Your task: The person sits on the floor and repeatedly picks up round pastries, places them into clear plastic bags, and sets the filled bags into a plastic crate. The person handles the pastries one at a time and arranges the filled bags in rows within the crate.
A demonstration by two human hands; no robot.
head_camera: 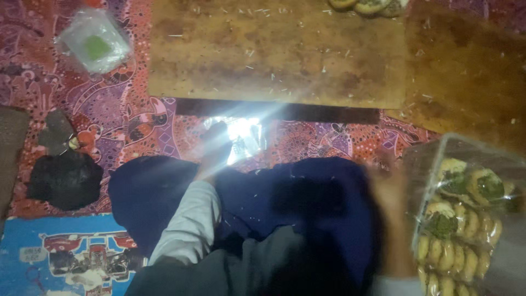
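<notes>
Below the board's near edge, glare washes out the left hand (215, 147); it reaches onto a shiny plastic sheet (244, 137) on the patterned cloth (120, 118), and whether its fingers are spread or pinching cannot be told. Grey sleeve (186, 227) leads down to it across the dark blue lap (307, 203). Right hand (390, 205) is a motion smear at the lap's right side, against a clear bag (471, 219); grip unreadable, contact likely but blurred. Bag holds stacked yellow cookies, some topped green, and runs off the right and bottom edges. At the board's far right corner, a few more cookies (370, 5) are cut off by the top edge. Wooden board (274, 55) is speckled with pale crumbs. Second board (466, 71) lies right of it, dim. Near the cloth's far left, a small clear packet (96, 39) holds something green. Dark lump (64, 178) at left, identity unclear. Blue printed mat (55, 257) at bottom left, partly cut off.
</notes>
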